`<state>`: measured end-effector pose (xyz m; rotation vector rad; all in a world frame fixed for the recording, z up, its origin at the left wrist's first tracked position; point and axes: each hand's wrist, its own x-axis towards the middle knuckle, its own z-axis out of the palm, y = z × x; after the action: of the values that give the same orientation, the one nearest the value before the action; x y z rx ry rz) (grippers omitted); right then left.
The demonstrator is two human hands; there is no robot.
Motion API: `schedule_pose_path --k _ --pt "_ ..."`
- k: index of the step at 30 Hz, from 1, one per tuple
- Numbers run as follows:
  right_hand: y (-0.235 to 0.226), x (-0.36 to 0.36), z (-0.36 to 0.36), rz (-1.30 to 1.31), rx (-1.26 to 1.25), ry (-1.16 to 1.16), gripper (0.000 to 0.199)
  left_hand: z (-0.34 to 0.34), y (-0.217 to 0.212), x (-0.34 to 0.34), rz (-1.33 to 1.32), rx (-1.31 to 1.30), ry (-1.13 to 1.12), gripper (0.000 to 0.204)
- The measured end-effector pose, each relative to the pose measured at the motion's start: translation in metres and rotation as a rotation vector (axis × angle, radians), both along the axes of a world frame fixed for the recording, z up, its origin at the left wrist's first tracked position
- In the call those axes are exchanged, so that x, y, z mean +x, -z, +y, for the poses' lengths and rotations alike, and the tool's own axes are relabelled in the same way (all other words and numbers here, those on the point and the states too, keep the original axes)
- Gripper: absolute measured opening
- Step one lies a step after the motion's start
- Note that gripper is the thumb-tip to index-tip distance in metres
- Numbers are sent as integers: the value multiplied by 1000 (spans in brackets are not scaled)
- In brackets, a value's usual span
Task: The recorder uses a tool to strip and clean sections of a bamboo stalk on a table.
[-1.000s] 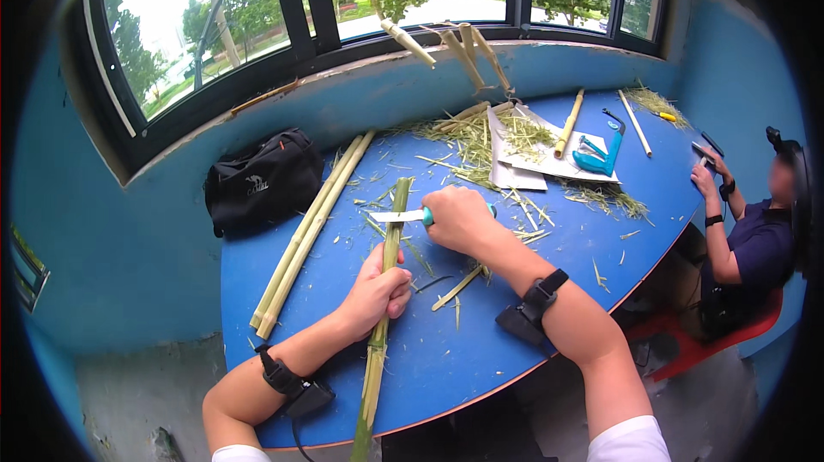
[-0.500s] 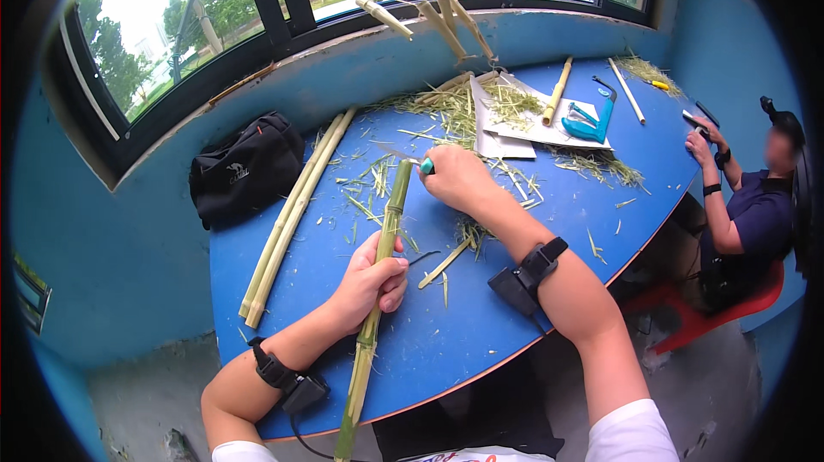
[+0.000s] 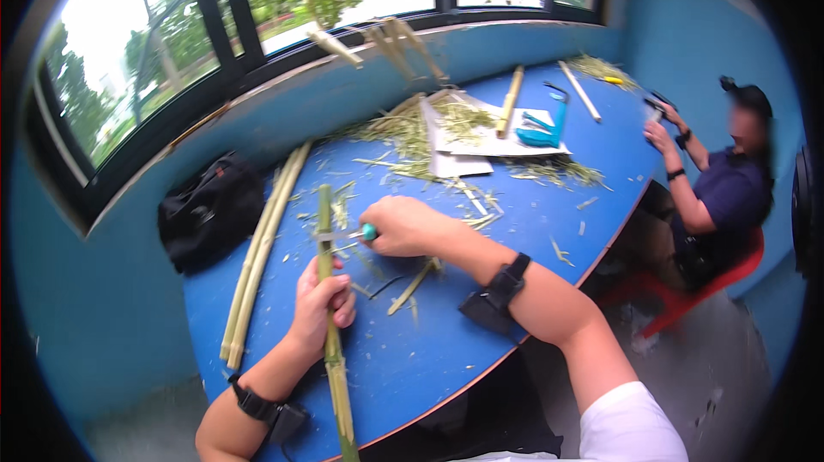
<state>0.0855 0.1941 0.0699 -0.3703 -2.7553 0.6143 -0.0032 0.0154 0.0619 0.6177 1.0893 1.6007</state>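
Nearest, black strapped devices sit on both wrists, the left one [image 3: 266, 412] at the tabletop's [image 3: 412, 359] near edge and the right one [image 3: 498, 290] over the blue surface. The left hand [image 3: 324, 303] is wrapped tightly around a green stalk [image 3: 336, 368], which runs from the lower edge, below that hand, to a tip standing above its fingers. The right hand [image 3: 402, 226], ahead and to the right of the left, is closed around the teal handle of a knife [image 3: 368, 232]. Its blade points left and lies across the stalk just above the left hand; motion blur hides how deep it bites.

Below the right hand lie a loose peeled strip [image 3: 410, 287] and a thin black cord-like piece [image 3: 385, 287]. Left of the left hand, two long pale poles [image 3: 266, 256] lie side by side, with a black bag [image 3: 210, 213] beyond them.

Past the right hand, shavings [image 3: 399, 143] are heaped around and over white sheets [image 3: 463, 165]. A teal tool [image 3: 542, 129] and a short cane [image 3: 510, 102] rest there, with a slim stick [image 3: 580, 91] farther right. Well to the right, a co-worker [image 3: 730, 196] sits on a red chair [image 3: 745, 260].
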Motion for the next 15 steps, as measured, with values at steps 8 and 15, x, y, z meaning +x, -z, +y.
schedule_pose_path --k 8,15 --pt "1 -19 -8 47 153 69 14 -4 1 -12 55 -45 0 21" --pt "4 -31 -7 116 257 109 14 -3 -6 -17 66 -78 -20 21"
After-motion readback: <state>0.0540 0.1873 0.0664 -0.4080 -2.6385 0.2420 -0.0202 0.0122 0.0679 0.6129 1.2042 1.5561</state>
